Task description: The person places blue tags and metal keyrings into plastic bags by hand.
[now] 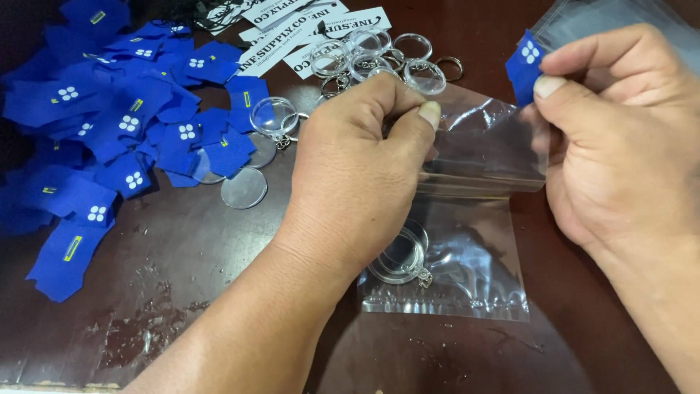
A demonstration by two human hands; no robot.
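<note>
Left hand (357, 168) is pinching the top edge of a clear plastic bag (467, 248), right hand (612, 138) has a little blue shirt-shaped cutout (523, 64) between thumb and fingers, its long axis tilted upward, just above the bag's mouth. Inside the bag, down low, there's a round clear keychain (399, 257). Bag lies flat on the dark table (189, 263), mouth facing away. Further back: a pile of blue cutouts (124, 124) on the left, more clear keychains (379, 55) and white cards (292, 33).

Keyring case (401, 255) lay inside plastic bag (467, 241) on table (219, 292); fabric pieces (124, 124) heaped left, cards (292, 33) behind.
</note>
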